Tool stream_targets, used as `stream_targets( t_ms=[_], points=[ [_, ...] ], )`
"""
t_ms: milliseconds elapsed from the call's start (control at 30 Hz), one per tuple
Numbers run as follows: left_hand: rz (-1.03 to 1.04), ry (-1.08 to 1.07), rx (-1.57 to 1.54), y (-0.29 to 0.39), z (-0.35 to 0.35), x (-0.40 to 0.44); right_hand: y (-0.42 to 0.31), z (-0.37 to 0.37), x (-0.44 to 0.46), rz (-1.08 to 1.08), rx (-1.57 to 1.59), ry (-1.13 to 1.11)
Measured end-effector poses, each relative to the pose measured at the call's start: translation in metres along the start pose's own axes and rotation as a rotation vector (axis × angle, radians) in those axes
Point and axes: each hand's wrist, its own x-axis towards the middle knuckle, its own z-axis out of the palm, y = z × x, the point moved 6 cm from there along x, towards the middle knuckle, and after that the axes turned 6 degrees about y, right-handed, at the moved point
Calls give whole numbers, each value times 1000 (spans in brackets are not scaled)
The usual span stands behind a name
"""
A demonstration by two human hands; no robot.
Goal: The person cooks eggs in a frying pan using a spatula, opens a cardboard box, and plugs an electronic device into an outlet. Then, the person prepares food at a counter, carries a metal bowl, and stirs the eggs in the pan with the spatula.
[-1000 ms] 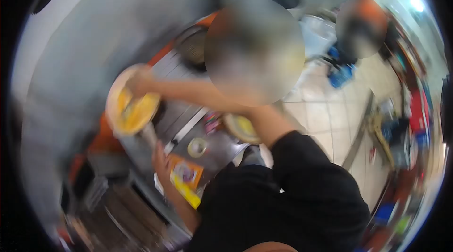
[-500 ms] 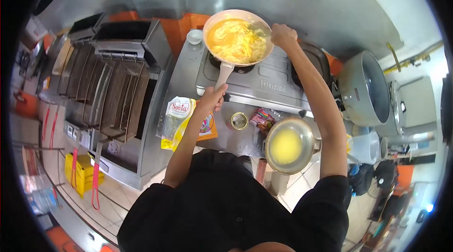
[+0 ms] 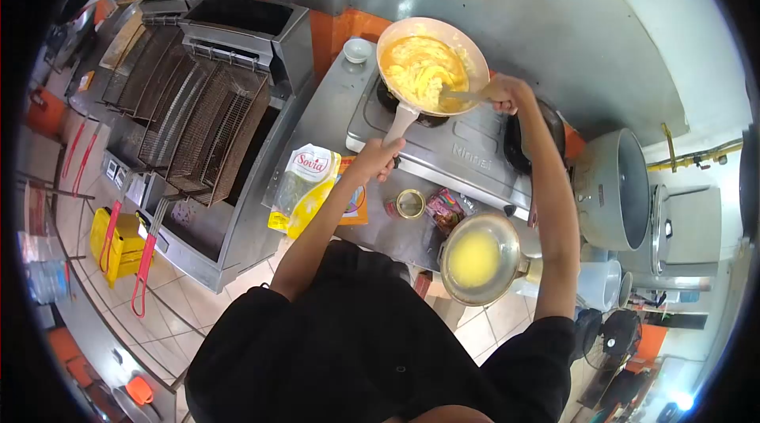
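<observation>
My left hand is closed around the pale handle of a frying pan on the stove. Yellow, egg-like curds, partly runny, fill the pan, which looks slightly tilted. At the pan's right rim, my right hand grips a slim grey utensil. Its tip dips into the curds near the lower right, so I cannot tell whether it is a spoon, fork or spatula. Nearest my left forearm lies a white and yellow Sovia pouch. A metal pan with yellow liquid sits below my right forearm.
The Rinnai stove carries a dark pan on its right. An opened can, a colourful packet and a small white bowl stand around it. Fryer baskets are left; a large pot is right.
My right hand has moved down and slightly right, drawing the utensil from the pan's upper right towards its lower right. The curds have shifted. My left hand stays on the handle; the camera view has shifted.
</observation>
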Motion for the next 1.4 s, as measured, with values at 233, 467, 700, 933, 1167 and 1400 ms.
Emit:
stream_targets(
  t_ms=[233,467,700,933,1167,1400],
  points=[
    [-12,16,44,4,0,-2,-20,49,29,-169,229,311],
    [-9,23,37,2,-1,-2,-6,44,41,-346,-13,672],
    [-68,44,33,1,1,-3,0,17,-25,-255,-279,858],
    [-56,11,18,0,0,-3,-11,-16,-84,-459,-452,1014],
    [-40,25,-19,1,2,-5,-23,-44,-124,-412,-408,978],
    [-52,1,9,5,2,-5,-29,16,-69,-342,-455,850]
  ],
)
